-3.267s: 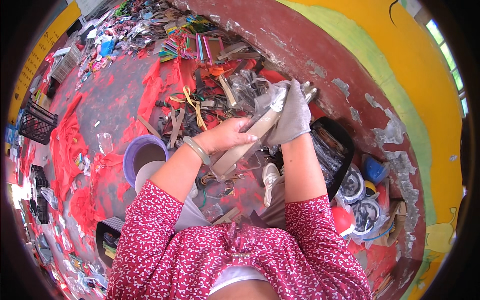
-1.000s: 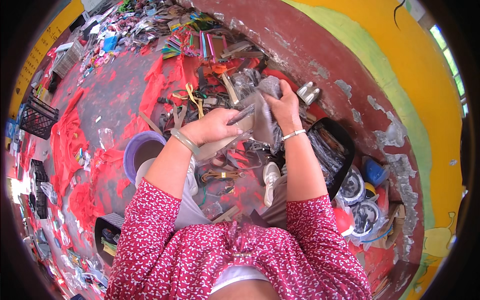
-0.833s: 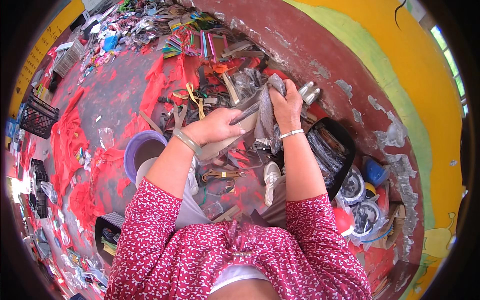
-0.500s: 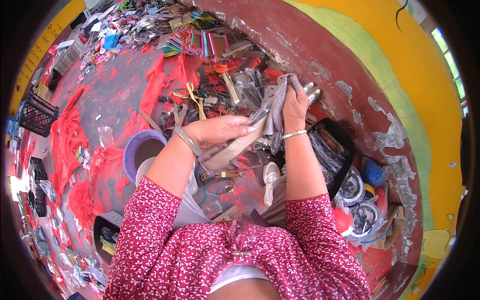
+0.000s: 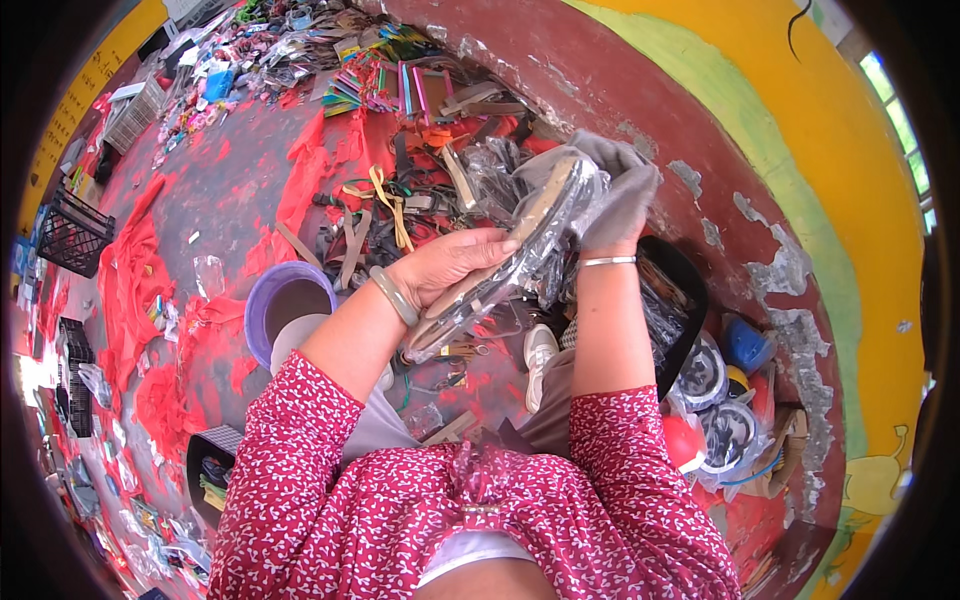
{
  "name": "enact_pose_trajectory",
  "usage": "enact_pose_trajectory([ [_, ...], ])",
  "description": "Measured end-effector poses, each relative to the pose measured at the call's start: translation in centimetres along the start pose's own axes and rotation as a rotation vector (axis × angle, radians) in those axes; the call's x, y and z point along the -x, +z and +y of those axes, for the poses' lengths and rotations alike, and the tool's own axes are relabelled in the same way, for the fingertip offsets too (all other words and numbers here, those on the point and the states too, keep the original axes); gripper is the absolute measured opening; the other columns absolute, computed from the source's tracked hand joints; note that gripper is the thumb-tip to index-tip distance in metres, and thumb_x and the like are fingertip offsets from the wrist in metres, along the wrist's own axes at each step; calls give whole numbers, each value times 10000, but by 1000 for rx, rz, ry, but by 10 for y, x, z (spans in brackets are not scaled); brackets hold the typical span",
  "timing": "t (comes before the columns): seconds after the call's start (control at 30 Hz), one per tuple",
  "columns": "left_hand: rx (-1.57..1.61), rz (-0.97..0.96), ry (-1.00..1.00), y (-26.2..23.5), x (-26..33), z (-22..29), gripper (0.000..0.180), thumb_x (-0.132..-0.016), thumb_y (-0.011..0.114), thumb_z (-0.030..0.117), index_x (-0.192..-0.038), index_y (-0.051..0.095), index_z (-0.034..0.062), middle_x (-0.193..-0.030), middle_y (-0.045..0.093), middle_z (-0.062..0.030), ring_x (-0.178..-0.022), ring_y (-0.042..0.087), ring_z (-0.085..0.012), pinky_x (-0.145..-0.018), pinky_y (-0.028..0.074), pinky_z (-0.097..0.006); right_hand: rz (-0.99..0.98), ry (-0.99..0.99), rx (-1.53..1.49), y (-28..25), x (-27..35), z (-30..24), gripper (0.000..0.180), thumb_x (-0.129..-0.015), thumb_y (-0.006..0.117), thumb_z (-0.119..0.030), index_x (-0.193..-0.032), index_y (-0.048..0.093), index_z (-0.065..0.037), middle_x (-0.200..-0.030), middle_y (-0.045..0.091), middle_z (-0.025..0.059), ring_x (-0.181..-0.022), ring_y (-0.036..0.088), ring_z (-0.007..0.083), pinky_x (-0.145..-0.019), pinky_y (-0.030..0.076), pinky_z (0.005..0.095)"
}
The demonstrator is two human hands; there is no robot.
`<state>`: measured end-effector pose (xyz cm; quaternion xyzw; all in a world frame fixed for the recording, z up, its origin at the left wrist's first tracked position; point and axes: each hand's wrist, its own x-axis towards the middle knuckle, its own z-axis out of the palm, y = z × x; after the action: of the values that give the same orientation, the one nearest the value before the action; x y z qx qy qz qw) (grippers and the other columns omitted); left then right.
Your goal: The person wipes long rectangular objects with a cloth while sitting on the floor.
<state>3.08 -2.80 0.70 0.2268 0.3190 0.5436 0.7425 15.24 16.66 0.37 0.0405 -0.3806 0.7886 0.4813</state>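
Bagged strap [image 5: 505, 265] runs diagonal, lower-left to upper-right; left hand [image 5: 450, 265] & right hand [image 5: 615, 195] both clamped on it.

Bright daylight, sharp, fisheye-bent edges

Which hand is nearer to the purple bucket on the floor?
Left. The left hand grips the plastic-wrapped sole just up and right of the purple bucket. The right hand, under a grey cloth, holds the sole's top end, farther right by the wall.
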Motion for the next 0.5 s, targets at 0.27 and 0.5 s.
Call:
enact_pose_trajectory([
  [0.27, 10, 180, 340, -16, -11, 6, 325, -862, 597, 157, -1121, 468, 11, -954, 593, -80, -801, 615, -148, -692, 539, -305, -211, -176, 1694, 48, 2, -18, 234, -748, 543, -112, -968, 512, -41, -1011, 582, 79, -919, 553, 195, -794, 429, 269],
  [0.5, -484, 309, 430, -16, -22, -7, 306, -845, 619, 132, -1097, 511, -4, -986, 593, -57, -844, 574, -106, -758, 483, -263, 223, 336, 131, 61, 28, 24, 305, -870, 522, -245, -1132, 522, -88, -1044, 601, 54, -930, 577, 221, -814, 453, 346],
])
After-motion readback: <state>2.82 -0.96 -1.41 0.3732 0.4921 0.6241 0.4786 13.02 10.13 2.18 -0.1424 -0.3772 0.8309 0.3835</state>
